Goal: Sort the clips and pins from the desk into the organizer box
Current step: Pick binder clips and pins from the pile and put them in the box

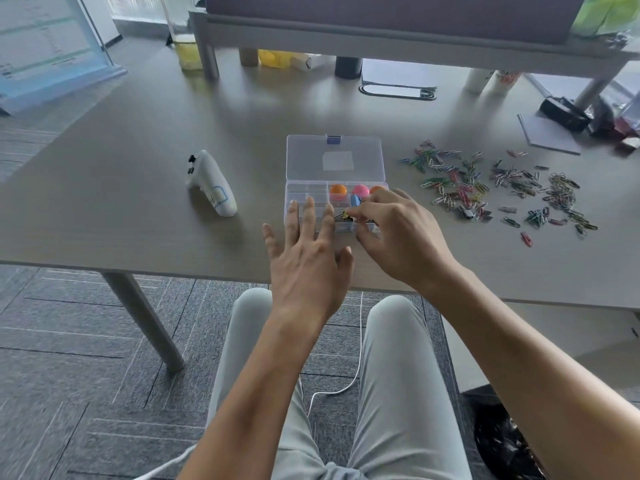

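Left grip (304, 251) lies spread and flat against the near edge of the organizer box (306, 199) on the desk (138, 161); right grip (394, 233) pinches small clips (344, 215) over a near compartment. Releasing early could scatter them into a neighbouring compartment, and a nudged box could slide, while the paper clips (491, 188) lie unsorted at right.

Right hand (398, 233) hides the organizer box's (304, 195) front-right compartments
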Demonstrator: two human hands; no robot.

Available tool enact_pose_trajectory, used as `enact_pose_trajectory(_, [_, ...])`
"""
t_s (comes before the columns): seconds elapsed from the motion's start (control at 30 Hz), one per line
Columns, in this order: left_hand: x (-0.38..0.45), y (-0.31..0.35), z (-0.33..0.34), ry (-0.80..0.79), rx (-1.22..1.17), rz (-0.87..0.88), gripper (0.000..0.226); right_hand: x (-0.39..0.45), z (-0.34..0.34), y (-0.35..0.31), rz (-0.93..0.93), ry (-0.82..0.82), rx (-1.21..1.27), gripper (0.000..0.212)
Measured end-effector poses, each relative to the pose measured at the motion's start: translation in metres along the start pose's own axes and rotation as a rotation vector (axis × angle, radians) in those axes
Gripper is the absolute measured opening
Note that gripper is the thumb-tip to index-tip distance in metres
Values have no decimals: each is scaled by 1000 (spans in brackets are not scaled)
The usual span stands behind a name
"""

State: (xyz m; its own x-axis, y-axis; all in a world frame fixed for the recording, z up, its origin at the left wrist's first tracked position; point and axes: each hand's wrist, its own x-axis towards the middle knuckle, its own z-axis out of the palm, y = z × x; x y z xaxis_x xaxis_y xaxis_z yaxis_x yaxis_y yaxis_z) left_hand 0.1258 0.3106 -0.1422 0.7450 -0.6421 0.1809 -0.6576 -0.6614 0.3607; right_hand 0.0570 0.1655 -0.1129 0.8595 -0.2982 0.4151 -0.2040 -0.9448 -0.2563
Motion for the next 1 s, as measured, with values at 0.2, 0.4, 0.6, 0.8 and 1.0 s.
enact_pose_trajectory(0.2, [1, 0, -4, -15, 4, 0, 68, 3, -1, -2, -17, -26, -40, 26])
enact_pose_trajectory(0.4, [3, 12, -8, 6, -34, 15, 71, -9, -10, 15, 56, 105, 73, 24])
enact_pose_trajectory(0.6, [10, 63, -4, 28, -74, 147, 67, -54, -39, 77, 334, 195, 60, 17])
enact_pose_trajectory(0.8, [20, 133, 18, -76, -90, 293, 63, -93, -67, 132, 525, 244, 20, 14])
enact_pose_trajectory(1.0, [42, 168, 42, -6, -72, 261, 41, -96, -76, 164, 567, 261, 8, 15])
